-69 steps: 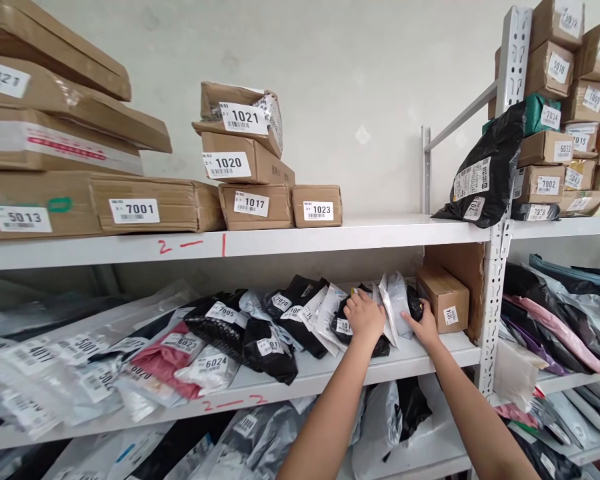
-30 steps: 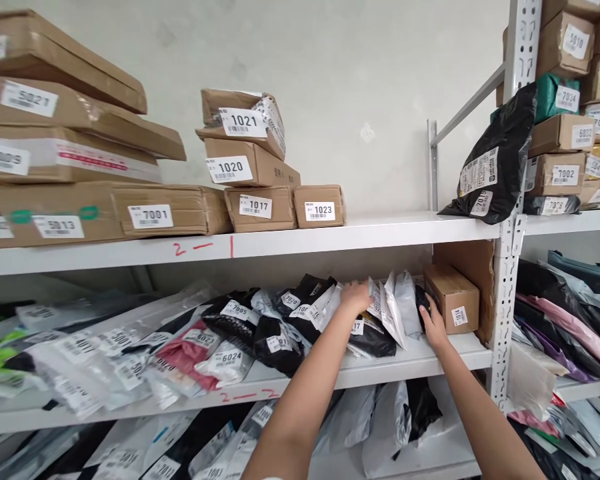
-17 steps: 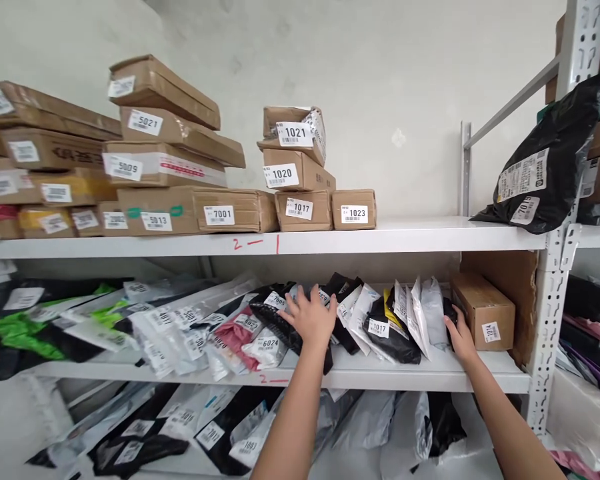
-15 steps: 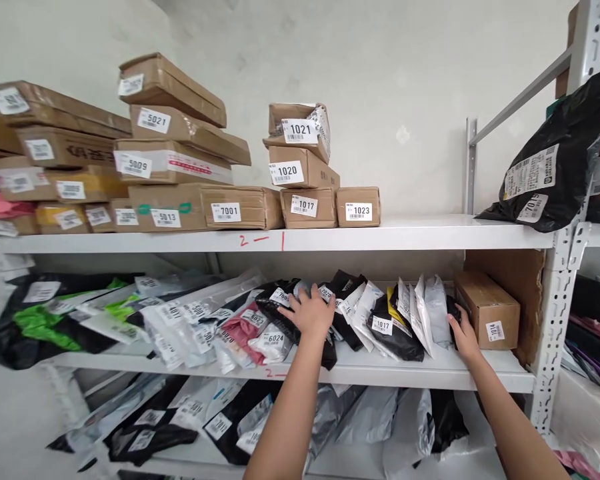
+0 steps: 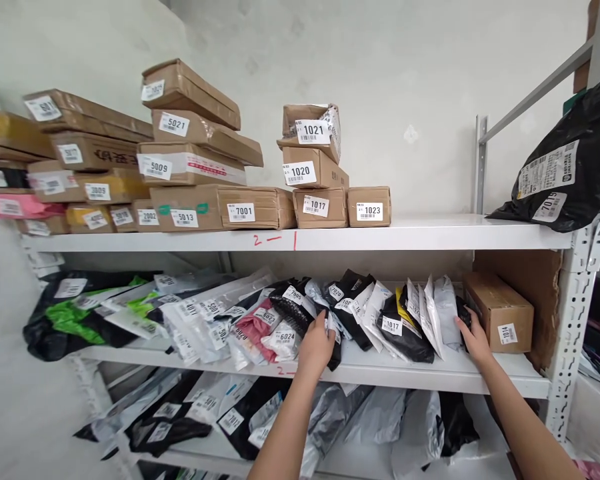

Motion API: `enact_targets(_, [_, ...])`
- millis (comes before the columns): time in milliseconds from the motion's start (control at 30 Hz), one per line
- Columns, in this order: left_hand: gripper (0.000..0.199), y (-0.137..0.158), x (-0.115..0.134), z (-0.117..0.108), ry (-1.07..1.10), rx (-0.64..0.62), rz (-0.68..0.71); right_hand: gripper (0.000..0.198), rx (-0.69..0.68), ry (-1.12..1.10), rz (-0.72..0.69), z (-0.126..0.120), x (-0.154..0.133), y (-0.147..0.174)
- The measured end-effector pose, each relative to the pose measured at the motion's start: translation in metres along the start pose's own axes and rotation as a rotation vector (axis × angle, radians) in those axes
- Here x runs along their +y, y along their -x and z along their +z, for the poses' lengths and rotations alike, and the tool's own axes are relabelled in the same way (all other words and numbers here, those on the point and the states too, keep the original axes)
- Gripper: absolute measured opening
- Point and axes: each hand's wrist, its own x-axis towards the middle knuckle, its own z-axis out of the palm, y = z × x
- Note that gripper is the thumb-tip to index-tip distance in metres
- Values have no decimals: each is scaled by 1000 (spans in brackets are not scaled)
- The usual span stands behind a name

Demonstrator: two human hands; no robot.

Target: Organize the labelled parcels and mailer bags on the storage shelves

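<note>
My left hand (image 5: pixel 316 343) is on the middle shelf with its fingers drawn together at the edge of a grey-and-black parcel bag (image 5: pixel 334 328). Its fingertips are partly hidden. Left of it lie a black bag labelled 7005 (image 5: pixel 291 303) and a clear bag labelled 6024 (image 5: pixel 283 341). My right hand (image 5: pixel 475 339) is closed around a small dark item (image 5: pixel 463 313), whose kind I cannot make out. That item stands between a grey mailer bag (image 5: pixel 446 313) and a cardboard box labelled 1014 (image 5: pixel 500 313). Between my hands lean several bags, among them a black one labelled 1017 (image 5: pixel 405 337).
Labelled cardboard boxes (image 5: pixel 260 208) are stacked along the upper shelf (image 5: pixel 430 235). A large black bag (image 5: pixel 555 180) rests at its right end, by the perforated upright (image 5: pixel 577 320). More mailer bags (image 5: pixel 375 417) lie on the shelf below.
My left hand has gone from spread fingers over the bags to fingers closed at a bag's edge, slightly lower. My right hand stays at the dark item. The view has shifted slightly left.
</note>
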Motion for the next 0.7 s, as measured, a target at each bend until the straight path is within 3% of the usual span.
enact_targets(100, [56,-15,-2,1,91,45,67,90,-2,19,28,0,-6,1])
enact_targets(167, [55,-22,-7,1,175,62,4,97,11,66,17,0,-11,2])
enact_targets(300, [55,-26,-15,4,204,60,-91,97,80,221,-166,1,-23,9])
enact_targets(467, [68,-14,-20,13,213,102,-17,72,235,293,-413,0,-51,29])
enact_targets(567, [56,-4,-25,16,140,187,71,44,370,200,-675,20,-87,56])
enact_targets(633, [40,1,-27,16,17,274,134,31,233,123,-894,50,-116,80])
enact_targets(700, [32,6,-27,15,-109,362,201,30,-80,144,-989,93,-146,102])
